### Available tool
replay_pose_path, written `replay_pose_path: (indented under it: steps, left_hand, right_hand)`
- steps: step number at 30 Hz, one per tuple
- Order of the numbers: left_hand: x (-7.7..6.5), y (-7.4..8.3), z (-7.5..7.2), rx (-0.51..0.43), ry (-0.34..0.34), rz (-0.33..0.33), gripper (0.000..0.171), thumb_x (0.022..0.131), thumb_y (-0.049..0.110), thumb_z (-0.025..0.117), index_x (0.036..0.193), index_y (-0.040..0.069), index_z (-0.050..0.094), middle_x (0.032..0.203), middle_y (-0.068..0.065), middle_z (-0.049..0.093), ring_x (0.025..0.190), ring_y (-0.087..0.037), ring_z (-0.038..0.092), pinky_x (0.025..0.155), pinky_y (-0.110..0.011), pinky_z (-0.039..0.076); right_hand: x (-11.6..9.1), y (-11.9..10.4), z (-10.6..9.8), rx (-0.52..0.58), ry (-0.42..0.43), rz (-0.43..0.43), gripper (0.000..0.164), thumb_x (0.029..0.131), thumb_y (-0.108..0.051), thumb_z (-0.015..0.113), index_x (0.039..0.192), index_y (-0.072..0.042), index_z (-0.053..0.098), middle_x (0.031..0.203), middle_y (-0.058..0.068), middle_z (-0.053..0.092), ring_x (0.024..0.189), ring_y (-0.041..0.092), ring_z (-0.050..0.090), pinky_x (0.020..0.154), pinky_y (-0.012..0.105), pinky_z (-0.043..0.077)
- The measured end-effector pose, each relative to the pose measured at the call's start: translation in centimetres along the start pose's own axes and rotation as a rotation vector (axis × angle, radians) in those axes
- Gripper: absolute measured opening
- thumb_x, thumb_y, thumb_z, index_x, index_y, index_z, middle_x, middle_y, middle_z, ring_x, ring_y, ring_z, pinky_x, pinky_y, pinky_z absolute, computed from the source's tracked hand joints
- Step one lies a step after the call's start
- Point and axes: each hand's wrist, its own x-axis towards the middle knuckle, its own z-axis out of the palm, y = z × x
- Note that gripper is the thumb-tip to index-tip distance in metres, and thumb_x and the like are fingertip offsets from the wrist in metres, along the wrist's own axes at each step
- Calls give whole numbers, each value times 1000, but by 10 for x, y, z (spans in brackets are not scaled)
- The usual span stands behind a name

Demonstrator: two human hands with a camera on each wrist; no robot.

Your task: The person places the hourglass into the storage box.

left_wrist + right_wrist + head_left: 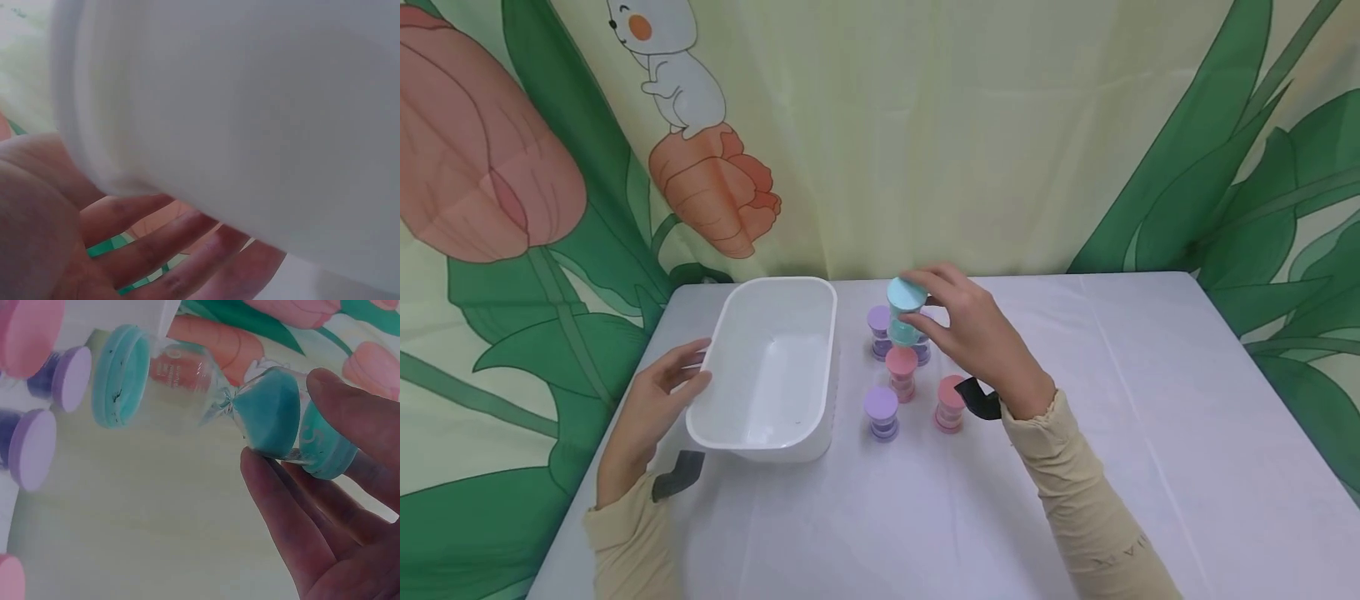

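Note:
My right hand (973, 321) pinches a teal sand timer (905, 312) by its capped end, above the group of other timers. In the right wrist view, teal sand fills the bulb of that sand timer (269, 412) nearest the fingers. My left hand (658, 404) rests at the left side of a white plastic tub (835, 367), its fingers (169, 247) loosely extended along the outer wall. Below and around the held timer stand a pink timer (902, 362) and purple timers (879, 319), one of them partly hidden behind the teal one.
Nearer the front edge stand a purple timer (882, 406) and another pink timer (951, 393). A white cloth covers the table (1075, 500). A printed curtain (940, 142) hangs right behind the table's back edge.

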Motion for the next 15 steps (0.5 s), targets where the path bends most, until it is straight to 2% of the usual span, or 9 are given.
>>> replay_pose_path:
  steps: [4,8,15]
  left_hand:
    - [1,0,0,-14,-6,-10,61,97,39,61,151,17,42,148,-13,50,112,-8,56,97,-54,51]
    - [1,1,0,-24,-5,-15,62,97,40,61,151,18,42,148,-13,50,115,-12,56,97,-56,50]
    - [0,0,0,-14,-5,-5,61,98,38,61,152,16,42,148,-13,49,110,-2,55,97,-55,50]
  right_hand:
    - [6,-1,6,40,-10,-6,48,82,-4,79,128,-1,62,115,7,59,100,15,65,89,22,55]
    - [12,-2,9,63,-13,-19,48,83,-5,79,128,-2,62,114,5,60,101,14,63,89,24,56]
    - [24,-7,18,115,-15,-52,47,84,-5,78,127,0,62,115,8,61,102,16,64,90,26,55]
